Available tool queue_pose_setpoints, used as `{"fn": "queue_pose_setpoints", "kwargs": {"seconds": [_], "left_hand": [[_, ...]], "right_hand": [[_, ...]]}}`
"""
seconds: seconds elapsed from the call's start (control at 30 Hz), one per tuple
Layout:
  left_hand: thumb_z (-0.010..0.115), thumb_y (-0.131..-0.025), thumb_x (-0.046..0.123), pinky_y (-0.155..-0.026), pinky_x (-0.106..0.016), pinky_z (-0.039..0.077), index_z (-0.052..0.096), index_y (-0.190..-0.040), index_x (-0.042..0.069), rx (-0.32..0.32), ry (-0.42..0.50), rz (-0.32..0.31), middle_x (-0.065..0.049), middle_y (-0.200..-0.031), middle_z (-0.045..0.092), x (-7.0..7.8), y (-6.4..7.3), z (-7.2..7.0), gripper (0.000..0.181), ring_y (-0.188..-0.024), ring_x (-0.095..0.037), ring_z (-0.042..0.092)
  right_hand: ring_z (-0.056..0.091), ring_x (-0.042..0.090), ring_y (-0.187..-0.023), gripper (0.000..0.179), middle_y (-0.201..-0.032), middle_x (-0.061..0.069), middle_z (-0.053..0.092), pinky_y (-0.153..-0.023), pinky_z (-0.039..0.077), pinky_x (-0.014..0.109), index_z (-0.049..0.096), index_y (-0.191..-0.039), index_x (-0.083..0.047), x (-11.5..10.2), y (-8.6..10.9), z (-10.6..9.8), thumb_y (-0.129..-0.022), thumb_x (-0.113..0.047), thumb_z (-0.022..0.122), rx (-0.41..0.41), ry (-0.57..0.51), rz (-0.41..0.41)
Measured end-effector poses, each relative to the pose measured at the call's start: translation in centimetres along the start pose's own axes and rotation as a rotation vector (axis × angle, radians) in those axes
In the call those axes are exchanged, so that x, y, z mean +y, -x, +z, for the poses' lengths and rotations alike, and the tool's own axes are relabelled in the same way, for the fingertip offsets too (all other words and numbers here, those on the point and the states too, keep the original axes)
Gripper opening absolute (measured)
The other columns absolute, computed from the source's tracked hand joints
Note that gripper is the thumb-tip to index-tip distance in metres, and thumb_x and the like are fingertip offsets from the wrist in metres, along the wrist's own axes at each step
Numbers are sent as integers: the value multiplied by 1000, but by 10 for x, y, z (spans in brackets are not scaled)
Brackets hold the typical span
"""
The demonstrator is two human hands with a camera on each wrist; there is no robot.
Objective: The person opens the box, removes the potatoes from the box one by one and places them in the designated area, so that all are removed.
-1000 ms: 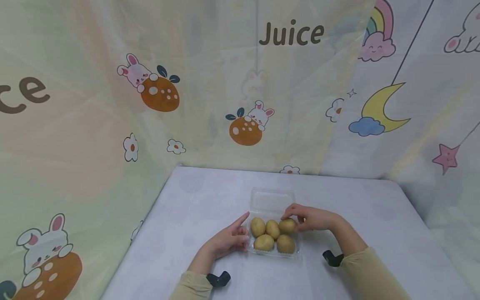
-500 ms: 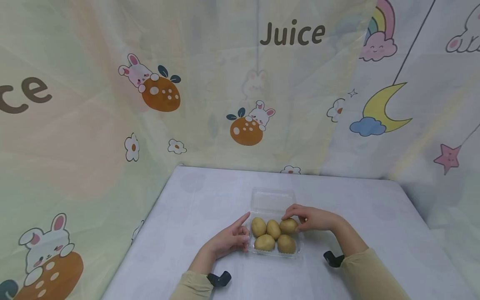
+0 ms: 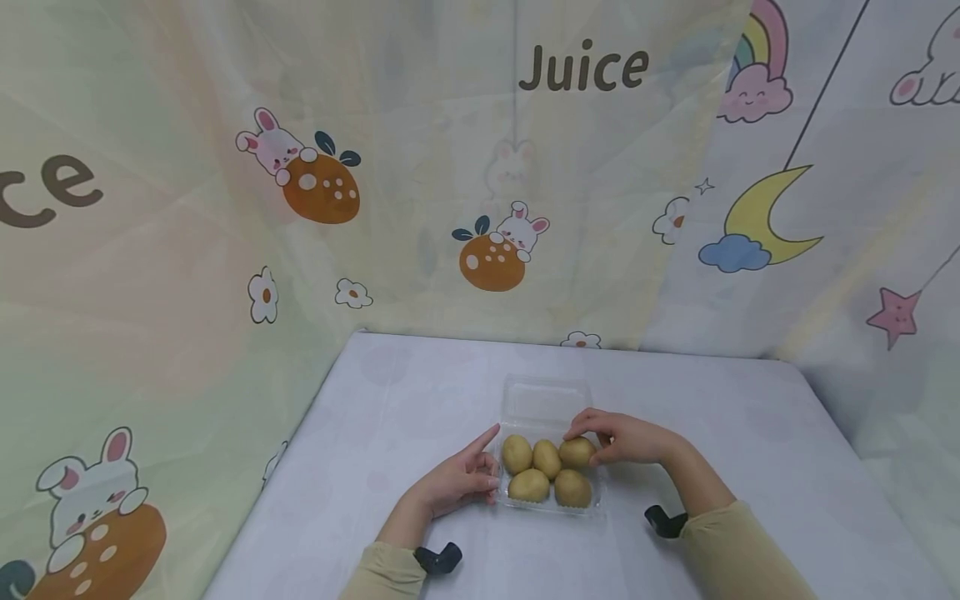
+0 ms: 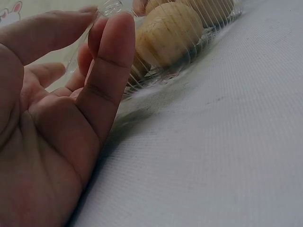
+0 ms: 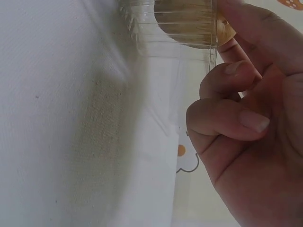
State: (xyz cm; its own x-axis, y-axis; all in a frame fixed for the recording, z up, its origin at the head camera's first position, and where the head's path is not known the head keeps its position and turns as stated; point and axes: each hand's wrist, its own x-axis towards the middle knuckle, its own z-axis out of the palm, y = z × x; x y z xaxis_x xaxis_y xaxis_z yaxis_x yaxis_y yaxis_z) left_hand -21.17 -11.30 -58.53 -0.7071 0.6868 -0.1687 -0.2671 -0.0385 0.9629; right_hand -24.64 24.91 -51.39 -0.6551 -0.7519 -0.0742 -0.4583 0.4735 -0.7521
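Note:
A clear plastic box (image 3: 598, 500) lies on the table with its lid (image 3: 546, 400) folded back. Inside it sit several yellow-brown potatoes, among them one at the front left (image 3: 528, 485) and a darker one at the front right (image 3: 573, 489). My left hand (image 3: 453, 483) pinches the left rim of the box; its index finger points forward along that side. Over the back right corner, my right hand (image 3: 626, 435) pinches a potato (image 3: 576, 454) between thumb and fingertips. The right wrist view shows the other fingers of that hand (image 5: 251, 109) curled outside the ribbed wall.
A white cloth covers the table (image 3: 420, 392). Printed fabric walls (image 3: 405, 167) rise behind it and at both sides. Dark wrist mounts (image 3: 438, 558) hang below each forearm.

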Motion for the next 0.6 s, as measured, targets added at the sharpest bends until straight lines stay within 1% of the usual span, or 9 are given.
{"fn": "queue_pose_setpoints", "kwargs": {"seconds": [0.23,0.37,0.6], "left_hand": [[68,-90,4,-75,-32,58,14,-158,38,6,-10,1,1,-96,53,-1,0,-1,93,-77,-15,64],[68,-90,4,-75,-32,58,14,-158,38,1,-10,3,2,-97,52,0,0,0,93,-77,-15,64],[70,-89,6,-76,-32,58,14,-157,41,-1,4,0,1,-99,52,-2,-1,-1,94,-78,-15,64]], "right_hand": [[50,6,-74,43,-129,-4,56,-66,48,21,65,-126,-27,3,-1,0,-85,-22,77,20,33,21],[49,6,-73,42,-129,-3,56,-66,47,21,65,-126,-26,3,-1,-1,-85,-21,77,21,32,11],[48,5,-72,41,-128,-3,56,-65,47,21,66,-126,-26,6,-1,-2,-86,-24,76,17,24,1]]}}
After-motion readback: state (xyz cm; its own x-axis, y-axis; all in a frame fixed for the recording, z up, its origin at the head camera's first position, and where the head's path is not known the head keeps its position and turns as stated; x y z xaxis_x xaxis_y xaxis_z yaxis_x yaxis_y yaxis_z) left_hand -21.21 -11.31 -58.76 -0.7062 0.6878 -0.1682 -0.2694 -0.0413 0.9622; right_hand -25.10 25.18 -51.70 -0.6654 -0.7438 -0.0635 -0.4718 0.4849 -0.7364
